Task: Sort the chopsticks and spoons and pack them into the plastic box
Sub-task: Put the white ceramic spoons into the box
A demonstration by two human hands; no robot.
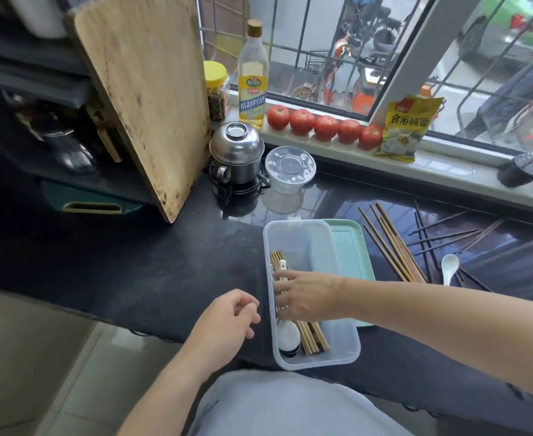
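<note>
A clear plastic box (348, 354) stands on the black counter in front of me. Inside lie several light wooden chopsticks (315, 338) and a white spoon (288, 337) with its bowl toward me. My right hand (306, 297) reaches into the box from the right, with its fingers over the spoon's handle, holding it. My left hand (227, 319) hovers just left of the box, loosely curled and holding nothing. To the right on the counter lie more light chopsticks (391, 247), dark chopsticks (441, 240) and another white spoon (449, 267).
A mint-green lid (351, 250) lies against the box's right side. Behind it stand a clear round tub (290, 169), a steel pot (237, 152) and a leaning cutting board (145, 99). Tomatoes (325, 127), an oil bottle (252, 80) and a yellow packet (406, 127) line the sill.
</note>
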